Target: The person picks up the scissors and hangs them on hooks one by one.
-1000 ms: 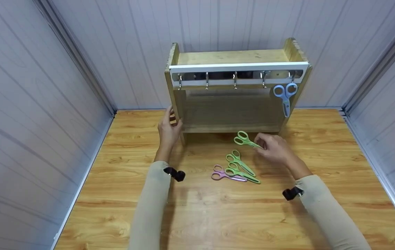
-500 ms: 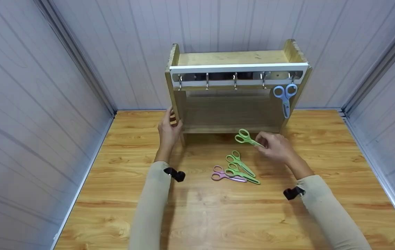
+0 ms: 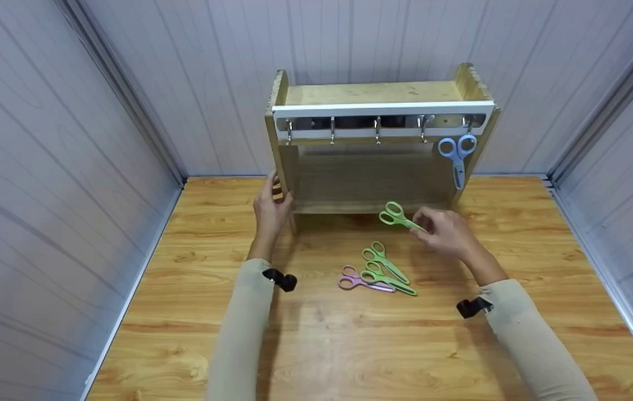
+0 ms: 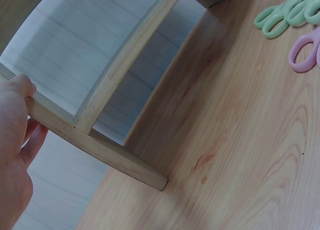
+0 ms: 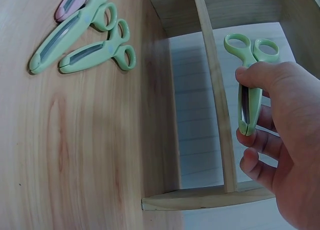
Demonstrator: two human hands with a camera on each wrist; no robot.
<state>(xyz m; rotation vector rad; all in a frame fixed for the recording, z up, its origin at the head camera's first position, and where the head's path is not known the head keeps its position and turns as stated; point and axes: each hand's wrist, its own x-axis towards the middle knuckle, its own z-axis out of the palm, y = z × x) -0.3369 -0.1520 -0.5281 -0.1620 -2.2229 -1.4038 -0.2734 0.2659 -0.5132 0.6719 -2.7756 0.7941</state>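
My right hand pinches a pair of green scissors by the blades, thumb on one side and fingers curled behind. Their handle loops point away from the palm, in front of the shelf's lower opening. My left hand grips the left side panel of a wooden shelf; in the left wrist view the thumb lies over the panel's edge. Blue scissors hang from the rightmost hook of the rack. On the table lie two more green scissors and pink scissors, partly overlapping.
A white rack with several metal hooks runs across the shelf's upper front. Below it, the shelf has an open compartment with a lower board. Pale panel walls enclose the wood-grain table at the back and both sides.
My right hand has risen slightly and shifted a little right, carrying the green scissors closer to the shelf. The left hand keeps its place on the side panel.
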